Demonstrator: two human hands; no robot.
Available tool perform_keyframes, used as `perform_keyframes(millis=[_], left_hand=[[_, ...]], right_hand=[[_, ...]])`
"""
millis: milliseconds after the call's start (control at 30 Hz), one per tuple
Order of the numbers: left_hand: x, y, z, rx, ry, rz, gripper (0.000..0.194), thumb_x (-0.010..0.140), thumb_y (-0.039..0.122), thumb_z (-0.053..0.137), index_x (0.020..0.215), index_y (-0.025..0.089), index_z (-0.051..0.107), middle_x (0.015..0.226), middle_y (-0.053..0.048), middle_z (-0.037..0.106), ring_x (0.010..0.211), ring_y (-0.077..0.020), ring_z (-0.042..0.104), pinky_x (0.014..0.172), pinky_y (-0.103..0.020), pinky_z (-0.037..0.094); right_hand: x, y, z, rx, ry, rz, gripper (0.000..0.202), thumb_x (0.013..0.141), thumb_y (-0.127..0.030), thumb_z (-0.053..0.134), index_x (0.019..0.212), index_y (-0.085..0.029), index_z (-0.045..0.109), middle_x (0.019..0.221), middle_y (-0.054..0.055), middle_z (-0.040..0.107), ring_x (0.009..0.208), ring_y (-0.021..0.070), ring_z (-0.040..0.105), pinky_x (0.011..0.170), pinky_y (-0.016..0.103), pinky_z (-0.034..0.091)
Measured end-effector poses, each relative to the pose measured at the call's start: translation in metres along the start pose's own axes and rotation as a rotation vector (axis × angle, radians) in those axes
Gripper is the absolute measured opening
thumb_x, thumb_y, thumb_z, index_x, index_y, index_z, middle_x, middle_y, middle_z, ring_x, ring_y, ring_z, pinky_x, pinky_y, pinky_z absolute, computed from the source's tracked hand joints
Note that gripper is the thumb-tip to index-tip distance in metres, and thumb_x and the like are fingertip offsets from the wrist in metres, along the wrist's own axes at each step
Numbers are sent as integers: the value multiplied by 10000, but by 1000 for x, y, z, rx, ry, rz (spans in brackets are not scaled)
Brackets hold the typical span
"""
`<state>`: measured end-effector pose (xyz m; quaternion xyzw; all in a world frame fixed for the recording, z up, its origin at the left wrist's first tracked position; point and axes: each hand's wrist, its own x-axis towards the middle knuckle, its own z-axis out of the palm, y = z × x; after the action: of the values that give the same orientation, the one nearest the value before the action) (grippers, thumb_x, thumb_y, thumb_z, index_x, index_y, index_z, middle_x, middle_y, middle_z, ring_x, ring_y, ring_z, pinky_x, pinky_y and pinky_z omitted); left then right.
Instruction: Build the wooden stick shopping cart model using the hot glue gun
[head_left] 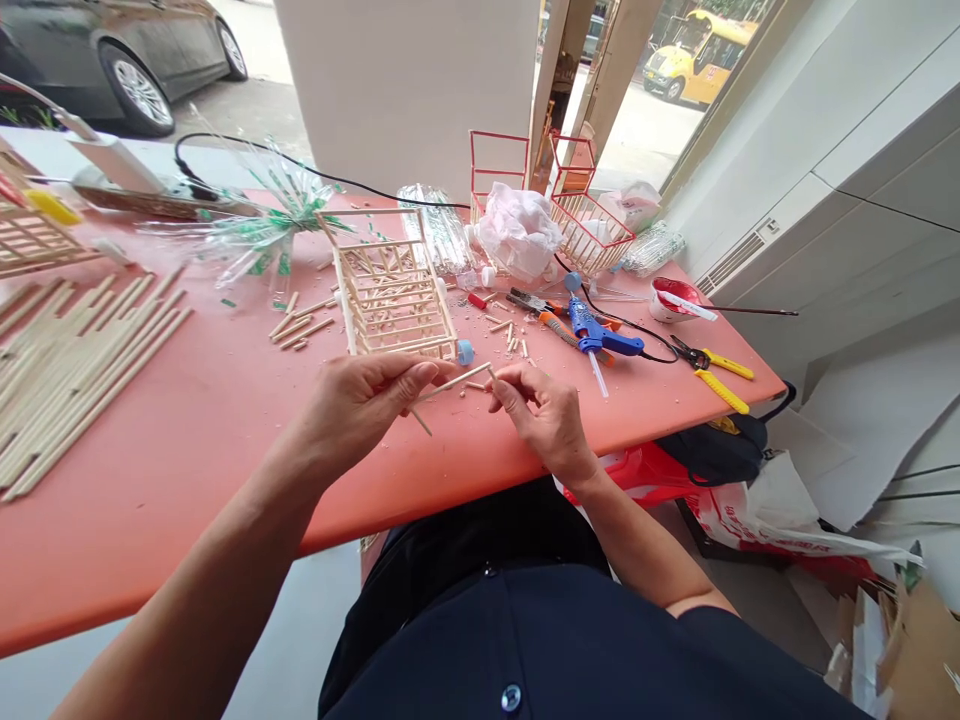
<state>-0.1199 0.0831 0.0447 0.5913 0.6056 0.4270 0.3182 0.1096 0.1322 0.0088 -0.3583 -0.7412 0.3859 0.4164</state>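
My left hand [367, 405] pinches a thin pale wooden stick [459, 381] between thumb and fingers, above the table's front edge. A second short stick [421, 423] angles down below the left thumb; whether the two are joined I cannot tell. At the other end of the upper stick, my right hand [545, 418] is closed, thumb and fingertips around a small piece at its tip. Just beyond the hands stands a small cart-like frame of wooden sticks [397, 300] with a blue bottle cap [465, 352] at its near corner.
A blue glue gun [600, 335], pliers [529, 300] and yellow-handled wire strippers [712, 372] lie right on the pink table [225, 430]. Long sticks [90, 390] spread at left. A paint cup [671, 300], red-edged frames [596, 228] and plastic bags [517, 230] stand behind.
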Motion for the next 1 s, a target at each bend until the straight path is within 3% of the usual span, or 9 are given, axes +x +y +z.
perform_keyframes(millis=[200,400,767,1000], left_hand=[[-6,2,-1,-71,4,-33,517,979,644,660,889,175,858,616,-1,587,570,-118,464,547,-242,379],[-1,0,1,-137,-44,3,376,859,548,772,842,177,830,590,0,596,543,-122,471,508,-248,362],[0,15,0,-76,-51,-18,286,823,444,705,713,197,797,530,9,553,529,-131,483,521,-262,381],[0,18,-1,-47,-128,-2,315,834,464,696,737,187,810,617,-27,667,562,-132,547,532,-254,383]], right_hand=[[-2,0,-6,117,132,69,306,1060,-497,690,996,-204,752,804,20,782,725,137,708,737,256,549],[-2,1,-6,123,151,75,343,1053,-540,694,1000,-206,753,823,31,794,755,148,731,754,269,563],[-1,0,-5,143,64,85,440,1065,-635,660,996,-210,754,852,42,814,767,151,725,751,284,559],[1,0,-7,211,64,35,499,1094,-660,600,960,-207,761,871,59,838,770,150,738,744,285,584]])
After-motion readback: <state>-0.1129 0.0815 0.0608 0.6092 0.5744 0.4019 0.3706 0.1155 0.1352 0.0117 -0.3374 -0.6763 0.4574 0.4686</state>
